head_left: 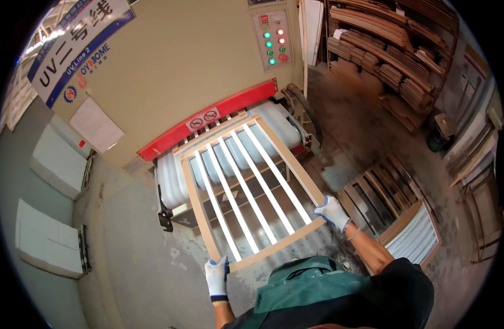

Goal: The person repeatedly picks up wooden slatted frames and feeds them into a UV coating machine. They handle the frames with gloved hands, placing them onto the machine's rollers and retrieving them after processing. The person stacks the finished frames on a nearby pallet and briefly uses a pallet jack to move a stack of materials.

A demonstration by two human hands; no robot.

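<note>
My gloved left hand (216, 279) is closed on the near left corner of a slatted frame (278, 249). The frame has tan wooden-coloured edges and several white slats between them. At its near right corner my gloved right hand (333, 213) grips the same frame, thumb on top. The far end of the frame rests over a grey ribbed conveyor bed (171, 183), while its near part is held out over the floor. Just beyond it, another tan rail (213, 133) lies partly under the machine's red guard bar (164, 143).
A beige machine (192, 66) with a lit control panel (274, 41) stands ahead. To the right are a wooden pallet (381, 189), a white slatted piece (411, 247) and a rack of brown boards (383, 55). White stacks (49, 238) line the left wall.
</note>
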